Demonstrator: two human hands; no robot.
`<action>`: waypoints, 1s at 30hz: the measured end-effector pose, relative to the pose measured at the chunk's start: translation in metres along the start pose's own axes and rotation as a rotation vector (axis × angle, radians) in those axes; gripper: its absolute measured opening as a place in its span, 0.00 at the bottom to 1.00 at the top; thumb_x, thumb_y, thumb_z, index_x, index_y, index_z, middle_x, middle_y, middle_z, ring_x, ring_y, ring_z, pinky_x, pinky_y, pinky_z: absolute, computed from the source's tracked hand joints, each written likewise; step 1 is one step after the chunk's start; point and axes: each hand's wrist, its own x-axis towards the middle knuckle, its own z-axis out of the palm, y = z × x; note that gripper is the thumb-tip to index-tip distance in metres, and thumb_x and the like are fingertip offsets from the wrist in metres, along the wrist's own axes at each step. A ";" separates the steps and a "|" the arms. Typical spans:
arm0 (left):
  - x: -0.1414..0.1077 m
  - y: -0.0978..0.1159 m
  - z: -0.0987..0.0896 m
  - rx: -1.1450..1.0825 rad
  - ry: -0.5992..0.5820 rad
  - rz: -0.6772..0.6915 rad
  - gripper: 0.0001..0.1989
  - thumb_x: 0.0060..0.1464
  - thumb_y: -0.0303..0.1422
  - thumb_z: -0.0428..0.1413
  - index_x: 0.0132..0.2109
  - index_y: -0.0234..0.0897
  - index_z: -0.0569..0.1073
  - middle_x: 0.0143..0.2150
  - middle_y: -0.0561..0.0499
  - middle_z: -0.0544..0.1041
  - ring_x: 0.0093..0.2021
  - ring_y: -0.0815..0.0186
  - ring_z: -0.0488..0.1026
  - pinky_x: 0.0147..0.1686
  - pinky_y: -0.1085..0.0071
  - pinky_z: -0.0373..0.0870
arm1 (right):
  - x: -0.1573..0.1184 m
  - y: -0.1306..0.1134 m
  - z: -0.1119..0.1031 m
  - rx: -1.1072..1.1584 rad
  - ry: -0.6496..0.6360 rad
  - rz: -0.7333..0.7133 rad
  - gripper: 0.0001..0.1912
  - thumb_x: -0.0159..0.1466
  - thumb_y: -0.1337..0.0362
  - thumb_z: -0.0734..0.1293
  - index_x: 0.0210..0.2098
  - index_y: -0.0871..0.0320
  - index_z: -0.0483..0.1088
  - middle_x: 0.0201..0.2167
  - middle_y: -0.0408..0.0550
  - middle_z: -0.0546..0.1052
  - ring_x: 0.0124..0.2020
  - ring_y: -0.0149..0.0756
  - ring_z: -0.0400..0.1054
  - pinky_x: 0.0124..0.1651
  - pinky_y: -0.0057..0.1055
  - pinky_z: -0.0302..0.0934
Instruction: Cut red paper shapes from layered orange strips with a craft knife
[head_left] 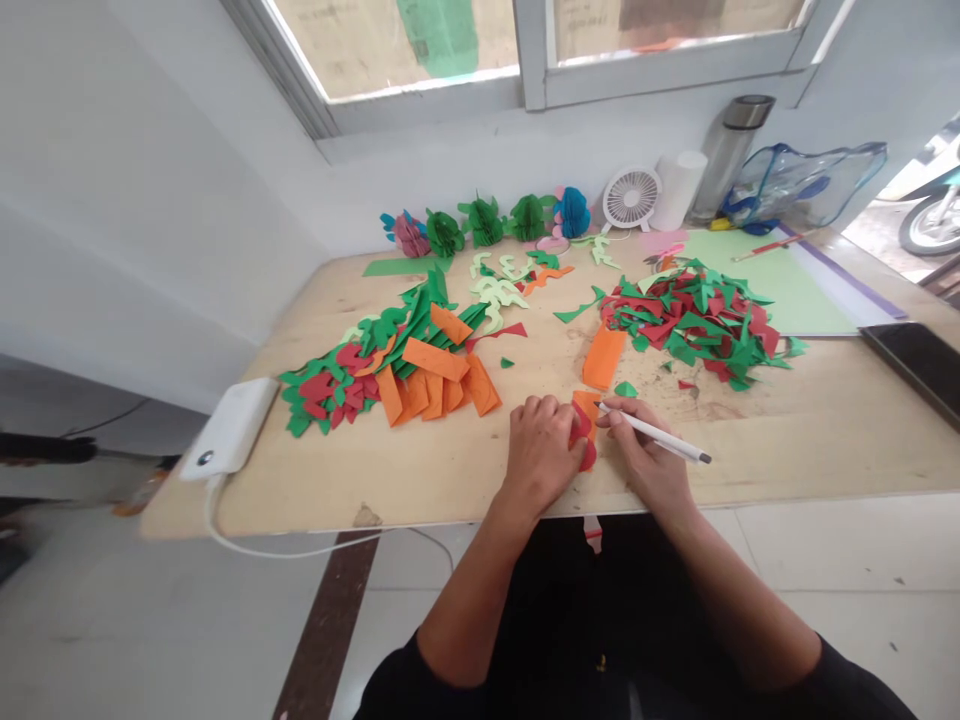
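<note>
My left hand [546, 448], its fingers bent, presses a red paper cutout [589, 456] down on a folded orange paper piece [587, 400] near the table's front edge. The cutout is partly hidden under the fingers. My right hand [651, 458] grips a white pen [660, 434], its tip on the orange paper by the cutout's edge. Just beyond lies another folded orange paper rectangle [604, 357], with a small green scrap [625, 389] to the right of my work.
To the left lie stacked orange strips [435, 358] and red and green cutouts [330, 390]. A scrap heap [697, 320] sits right. Paper turtles [481, 220], a small fan [632, 198] and a flask [731, 160] line the wall. A phone [919, 360] and white power box [231, 428] flank the table.
</note>
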 end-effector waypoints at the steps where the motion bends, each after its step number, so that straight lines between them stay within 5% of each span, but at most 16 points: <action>1: 0.000 0.000 0.000 -0.002 -0.002 -0.002 0.03 0.56 0.32 0.58 0.36 0.38 0.72 0.40 0.48 0.74 0.46 0.56 0.68 0.50 0.59 0.64 | 0.000 0.001 0.000 -0.001 -0.001 0.001 0.11 0.65 0.56 0.64 0.42 0.52 0.73 0.34 0.45 0.81 0.40 0.39 0.76 0.49 0.38 0.67; 10: -0.005 -0.003 0.002 -0.063 0.019 -0.004 0.02 0.55 0.30 0.59 0.34 0.38 0.73 0.39 0.48 0.74 0.45 0.57 0.68 0.49 0.60 0.64 | 0.001 0.000 -0.001 -0.031 -0.023 0.000 0.12 0.65 0.54 0.63 0.43 0.52 0.73 0.33 0.46 0.81 0.41 0.41 0.76 0.47 0.38 0.68; 17: 0.003 -0.013 -0.004 -0.021 0.020 0.021 0.09 0.58 0.28 0.57 0.46 0.39 0.73 0.45 0.47 0.73 0.49 0.56 0.67 0.52 0.59 0.62 | 0.001 -0.001 -0.001 -0.043 -0.023 -0.012 0.12 0.65 0.54 0.63 0.42 0.52 0.73 0.33 0.47 0.81 0.41 0.41 0.76 0.43 0.36 0.69; 30: 0.011 -0.025 -0.016 -0.085 -0.070 0.090 0.06 0.52 0.26 0.58 0.31 0.39 0.69 0.36 0.51 0.72 0.44 0.59 0.68 0.46 0.62 0.65 | -0.002 -0.005 0.001 -0.040 -0.016 -0.010 0.13 0.66 0.54 0.62 0.42 0.53 0.73 0.31 0.46 0.80 0.34 0.37 0.76 0.36 0.32 0.70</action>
